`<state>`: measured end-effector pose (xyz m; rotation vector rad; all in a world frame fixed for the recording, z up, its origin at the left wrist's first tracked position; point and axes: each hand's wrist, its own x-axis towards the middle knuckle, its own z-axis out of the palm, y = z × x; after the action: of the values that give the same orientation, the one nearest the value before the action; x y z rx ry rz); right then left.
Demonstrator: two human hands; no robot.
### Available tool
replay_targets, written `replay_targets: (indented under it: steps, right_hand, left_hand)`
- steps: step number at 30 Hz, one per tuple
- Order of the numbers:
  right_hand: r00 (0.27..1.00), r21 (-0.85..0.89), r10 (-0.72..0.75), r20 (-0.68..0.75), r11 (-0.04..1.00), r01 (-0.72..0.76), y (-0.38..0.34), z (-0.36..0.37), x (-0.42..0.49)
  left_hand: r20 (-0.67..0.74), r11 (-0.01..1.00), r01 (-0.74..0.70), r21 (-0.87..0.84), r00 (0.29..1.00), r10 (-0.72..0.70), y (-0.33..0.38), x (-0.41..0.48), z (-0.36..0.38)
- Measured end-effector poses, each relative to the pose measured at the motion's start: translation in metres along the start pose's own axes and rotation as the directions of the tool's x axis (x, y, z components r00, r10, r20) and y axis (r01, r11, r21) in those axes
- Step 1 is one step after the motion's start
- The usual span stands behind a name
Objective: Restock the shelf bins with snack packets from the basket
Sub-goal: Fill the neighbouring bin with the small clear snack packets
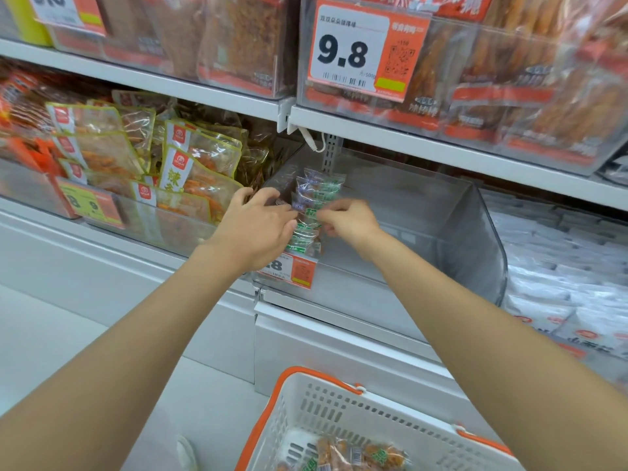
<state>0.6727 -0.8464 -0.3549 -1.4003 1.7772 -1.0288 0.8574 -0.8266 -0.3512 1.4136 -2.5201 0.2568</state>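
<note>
**A:** On the head camera, where are the snack packets (314, 202)?

**B:** They're in a small upright stack of green-and-purple wrappers, held over the front left corner of the clear bin (441, 232). The stack's lower end hangs just above the bin's orange price tag (292, 270).

**A:** And the grip of each hand?

**B:** The left hand (258, 226) is at the stack's left edge with its fingers curled round the packets. The right hand (350, 222) pinches the stack's right edge between thumb and fingertips. Both grips are closed on the same stack.

**A:** What else is in the bin?

**B:** I can't see anything besides the stack. The walls are transparent and the shelf back shows through them.

**A:** And around it?

**B:** Left of the bin, a neighbouring bin holds green-edged packs (190, 158) of orange strips. To the right of the bin lie white packs (560, 266). Above it, on the upper shelf, a large tag (353, 49) reads 9.8. Below and in front of the bin stands the white basket (339, 402) with orange handles, and there are loose packets (360, 457) at the bottom of it.
</note>
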Motion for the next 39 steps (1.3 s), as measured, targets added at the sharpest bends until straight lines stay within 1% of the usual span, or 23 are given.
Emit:
replay_targets:
  steps: [1, 2, 3, 5, 7, 10, 11, 14, 15, 18, 20, 22, 23, 25, 28, 31, 33, 35, 37, 39]
  right_hand:
    - [0.996, 0.054, 0.048, -0.079, 0.998, -0.044, 0.005, -0.004, 0.003]
    - [0.988, 0.076, 0.087, -0.130, 0.994, -0.078, 0.010, -0.007, 0.004]
    - [0.983, 0.075, 0.107, -0.151, 0.992, -0.097, 0.013, -0.009, 0.007]
    - [0.985, 0.034, 0.098, -0.144, 0.995, -0.094, 0.015, -0.009, 0.009]
    - [0.992, 0.009, 0.084, -0.099, 0.996, -0.083, 0.011, -0.002, 0.014]
    - [0.990, 0.018, 0.136, -0.034, 0.991, -0.136, 0.003, 0.010, 0.019]
    - [0.989, 0.021, 0.144, -0.030, 0.989, -0.143, 0.004, 0.013, 0.023]
    - [0.993, 0.026, 0.089, -0.071, 0.996, -0.088, 0.009, 0.018, 0.028]
    - [0.994, 0.037, 0.085, -0.063, 0.996, -0.083, 0.010, 0.018, 0.027]
    - [0.988, 0.107, 0.150, 0.043, 0.982, -0.153, -0.001, 0.011, 0.012]
    - [0.961, 0.106, 0.240, 0.134, 0.961, -0.255, -0.013, 0.004, 0.001]
    - [0.889, 0.167, 0.338, 0.308, 0.901, -0.400, -0.025, -0.002, -0.012]
    - [0.848, 0.211, 0.358, 0.390, 0.862, -0.461, -0.030, -0.003, -0.018]
    - [0.800, 0.248, 0.380, 0.465, 0.811, -0.530, -0.034, -0.001, -0.024]
    - [0.798, 0.289, 0.392, 0.458, 0.783, -0.551, -0.031, 0.001, -0.021]
    - [0.798, 0.228, 0.425, 0.427, 0.804, -0.550, -0.017, 0.001, -0.017]
    - [0.797, 0.251, 0.394, 0.457, 0.803, -0.541, -0.011, 0.003, -0.017]
    - [0.795, 0.287, 0.351, 0.495, 0.798, -0.530, -0.012, 0.004, -0.024]
    - [0.813, 0.278, 0.325, 0.482, 0.824, -0.494, -0.012, 0.004, -0.027]
    - [0.851, 0.244, 0.317, 0.418, 0.863, -0.442, -0.009, 0.003, -0.027]
  left_hand:
    - [0.004, 1.000, 0.004, 0.005, 1.000, -0.004, 0.001, 0.001, 0.001]
    - [0.002, 1.000, 0.007, 0.010, 1.000, -0.007, 0.002, 0.001, 0.003]
    - [0.000, 1.000, 0.011, 0.012, 1.000, -0.011, 0.002, 0.002, 0.004]
    - [0.000, 1.000, 0.024, -0.001, 1.000, -0.024, 0.003, 0.004, 0.006]
    - [0.012, 0.999, 0.036, -0.012, 0.999, -0.036, 0.003, 0.004, 0.007]
    - [0.006, 0.999, 0.033, 0.003, 0.999, -0.033, 0.004, 0.004, 0.007]
    - [0.005, 0.999, 0.033, 0.011, 0.999, -0.033, 0.005, 0.003, 0.008]
    - [0.009, 0.999, 0.041, 0.020, 0.999, -0.041, 0.006, 0.004, 0.009]
    - [0.006, 0.999, 0.042, 0.026, 0.999, -0.043, 0.006, 0.005, 0.009]
    - [-0.004, 0.998, 0.025, 0.051, 1.000, -0.025, 0.006, 0.006, 0.010]
    - [-0.009, 0.999, 0.026, 0.046, 1.000, -0.026, 0.006, 0.006, 0.011]
    - [-0.018, 0.999, 0.028, 0.043, 0.999, -0.027, 0.006, 0.006, 0.011]
    - [-0.022, 0.999, 0.027, 0.041, 0.999, -0.027, 0.006, 0.005, 0.011]
    - [-0.032, 0.999, 0.029, 0.020, 0.999, -0.028, 0.007, 0.005, 0.011]
    - [-0.036, 0.999, 0.037, -0.018, 0.999, -0.038, 0.006, 0.005, 0.011]
    - [-0.042, 0.999, 0.034, -0.024, 0.999, -0.035, 0.006, 0.004, 0.011]
    - [-0.042, 0.999, 0.032, -0.022, 0.999, -0.032, 0.006, 0.003, 0.012]
    - [-0.013, 0.999, 0.032, -0.026, 0.999, -0.032, 0.007, 0.003, 0.010]
    - [0.010, 0.999, 0.029, -0.021, 1.000, -0.028, 0.008, 0.004, 0.010]
    - [0.019, 0.998, 0.036, -0.044, 0.999, -0.036, 0.009, 0.004, 0.010]
